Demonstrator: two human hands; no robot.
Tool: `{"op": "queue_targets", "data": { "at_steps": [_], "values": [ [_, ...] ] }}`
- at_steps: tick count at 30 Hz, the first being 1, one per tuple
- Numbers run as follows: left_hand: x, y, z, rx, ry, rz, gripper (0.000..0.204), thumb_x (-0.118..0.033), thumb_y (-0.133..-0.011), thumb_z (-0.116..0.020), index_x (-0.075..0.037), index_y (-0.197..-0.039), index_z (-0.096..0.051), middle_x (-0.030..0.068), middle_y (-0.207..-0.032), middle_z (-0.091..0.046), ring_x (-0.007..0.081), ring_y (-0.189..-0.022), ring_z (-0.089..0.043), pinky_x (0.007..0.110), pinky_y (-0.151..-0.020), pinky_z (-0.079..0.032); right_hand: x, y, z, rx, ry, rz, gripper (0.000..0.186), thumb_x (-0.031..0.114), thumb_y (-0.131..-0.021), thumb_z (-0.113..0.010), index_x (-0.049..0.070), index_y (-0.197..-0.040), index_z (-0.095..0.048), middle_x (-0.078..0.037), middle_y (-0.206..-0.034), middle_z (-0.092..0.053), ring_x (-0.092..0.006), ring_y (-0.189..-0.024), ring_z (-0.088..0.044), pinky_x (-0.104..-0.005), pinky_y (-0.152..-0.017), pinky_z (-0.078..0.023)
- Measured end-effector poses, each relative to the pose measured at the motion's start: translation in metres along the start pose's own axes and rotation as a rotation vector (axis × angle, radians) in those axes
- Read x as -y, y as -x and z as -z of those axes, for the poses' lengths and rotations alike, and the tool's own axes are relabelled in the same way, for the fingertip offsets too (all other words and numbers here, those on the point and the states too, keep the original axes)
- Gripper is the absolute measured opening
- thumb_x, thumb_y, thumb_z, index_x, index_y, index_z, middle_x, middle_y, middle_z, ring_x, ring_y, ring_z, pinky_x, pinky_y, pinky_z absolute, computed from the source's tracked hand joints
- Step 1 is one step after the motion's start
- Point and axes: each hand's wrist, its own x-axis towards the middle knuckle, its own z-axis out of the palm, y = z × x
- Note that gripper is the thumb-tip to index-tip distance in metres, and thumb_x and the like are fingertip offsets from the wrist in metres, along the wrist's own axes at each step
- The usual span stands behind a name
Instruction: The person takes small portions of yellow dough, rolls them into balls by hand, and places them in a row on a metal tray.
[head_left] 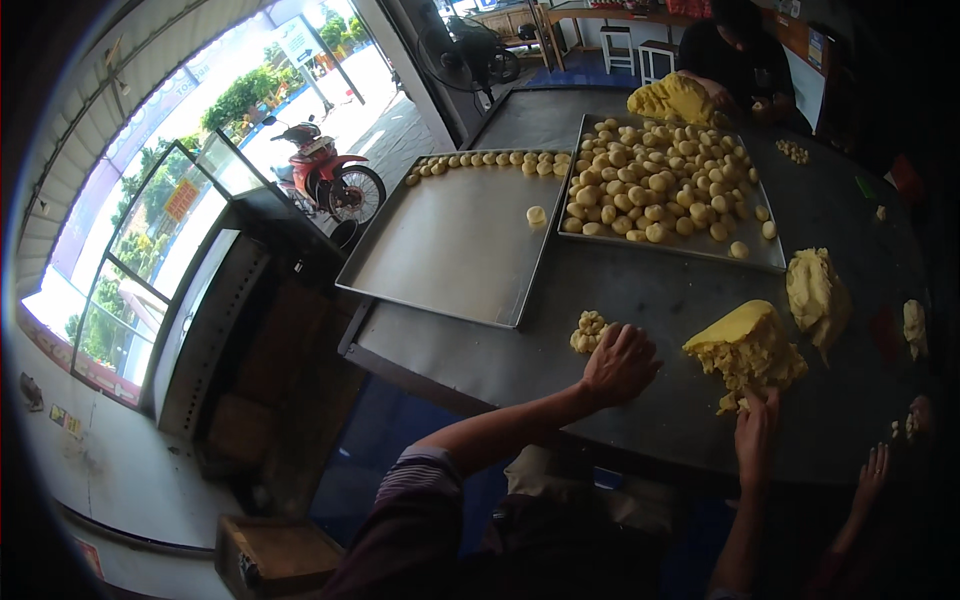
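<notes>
My left hand [620,366] is over the tabletop with its fingers curled down; whatever lies under them is hidden. Right beside its knuckles is a small cluster of pale dough pieces [589,332]. My right hand [757,418] pinches the crumbly lower edge of a large yellow dough-like mass [742,345]. To the right of that mass sits a paler lump of dough [817,296]. Farther off, a metal tray [672,255] is heaped with round dough balls [655,185]. Left of it, another tray [450,240] has balls lined along its far edge and a few near its right side.
The dark metal table [480,350] curves toward the right. A co-worker [740,60] is at the far side by another yellow mass [672,98]. Another person's hand [875,470] is at the lower right. A fan [455,50] and a red motorbike [325,170] stand beyond.
</notes>
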Motion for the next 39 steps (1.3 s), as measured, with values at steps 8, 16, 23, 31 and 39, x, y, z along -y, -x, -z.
{"op": "queue_targets", "data": {
  "at_steps": [8,16,23,31,39],
  "values": [
    [-0.004,0.005,-0.021,0.289,0.110,-0.042,0.039,-0.032,-0.084,-0.065,-0.001,-0.107,-0.057,0.0157,-0.109,-0.049,0.0313,-0.103,-0.048,0.047,-0.087,-0.036,-0.007,0.037,-0.041,-0.221,0.090,-0.025,0.048,-0.004,-0.096,-0.057,0.002,-0.143,-0.053,-0.019,-0.144,-0.049,-0.0377,-0.121,-0.058,-0.0459,-0.102,-0.050],
    [-0.006,0.009,-0.017,0.234,0.046,-0.012,0.029,-0.026,-0.084,-0.067,-0.006,-0.102,-0.056,0.0113,-0.102,-0.052,0.0303,-0.098,-0.050,0.046,-0.084,-0.034,-0.015,0.014,-0.027,-0.239,-0.045,0.101,0.024,-0.002,-0.089,-0.067,0.001,-0.112,-0.072,-0.014,-0.107,-0.066,-0.0308,-0.106,-0.063,-0.0401,-0.088,-0.053],
    [-0.028,0.019,-0.007,0.269,-0.146,0.268,0.032,-0.026,-0.090,-0.063,-0.004,-0.113,-0.061,0.0099,-0.105,-0.052,0.0250,-0.102,-0.050,0.045,-0.090,-0.033,-0.012,0.012,-0.005,-0.170,-0.065,-0.052,0.043,-0.007,-0.087,-0.063,-0.005,-0.129,-0.060,-0.021,-0.134,-0.054,-0.0363,-0.120,-0.059,-0.0438,-0.100,-0.052],
    [-0.050,0.059,0.035,0.425,0.000,0.500,0.037,-0.014,-0.097,-0.060,-0.004,-0.132,-0.057,0.0109,-0.112,-0.059,0.0278,-0.109,-0.055,0.045,-0.095,-0.036,-0.012,0.056,-0.028,-0.136,-0.015,0.185,0.039,-0.010,-0.089,-0.057,-0.003,-0.127,-0.064,-0.019,-0.136,-0.060,-0.0384,-0.127,-0.056,-0.0430,-0.104,-0.051],
    [-0.070,0.032,0.022,0.027,0.981,1.114,0.028,-0.018,-0.104,-0.059,0.002,-0.121,-0.065,0.0200,-0.097,-0.075,0.0219,-0.088,-0.074,0.034,-0.078,-0.056,0.061,0.047,-0.017,-0.131,-0.637,0.159,0.044,-0.003,-0.090,-0.064,0.002,-0.133,-0.061,-0.021,-0.127,-0.065,-0.0398,-0.114,-0.064,-0.0421,-0.096,-0.053]
  ]
}}
